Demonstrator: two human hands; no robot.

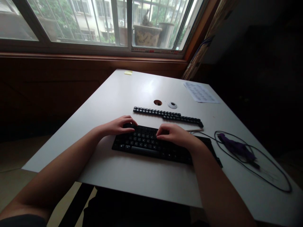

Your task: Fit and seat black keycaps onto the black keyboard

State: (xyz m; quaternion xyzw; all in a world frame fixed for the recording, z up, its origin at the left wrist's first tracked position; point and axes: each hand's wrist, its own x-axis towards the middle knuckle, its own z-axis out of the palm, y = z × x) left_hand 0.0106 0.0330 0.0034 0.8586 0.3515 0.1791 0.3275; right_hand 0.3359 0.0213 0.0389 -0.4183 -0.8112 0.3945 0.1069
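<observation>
A black keyboard (144, 151) lies on the white table in front of me, its upper key rows dark and seemingly without keycaps. My left hand (120, 125) holds its far left corner, thumb on top and fingers curled at the back edge. Over the middle of the keyboard, my right hand (174, 135) has thumb and fingertips pinched together at the keys; what is between them, if anything, is hidden. Its palm and forearm cover much of the keyboard's right part. Just behind the keyboard, loose black keycaps (156, 112) stand lined up in staggered rows.
A black cable (270, 151) loops at the right around a purple cloth-like item (236, 147). Printed paper (201, 92) lies at the far right, a yellow sticky note (128, 72) at the far left corner. Behind the keycaps are a table hole (157, 102) and a white ring (172, 105).
</observation>
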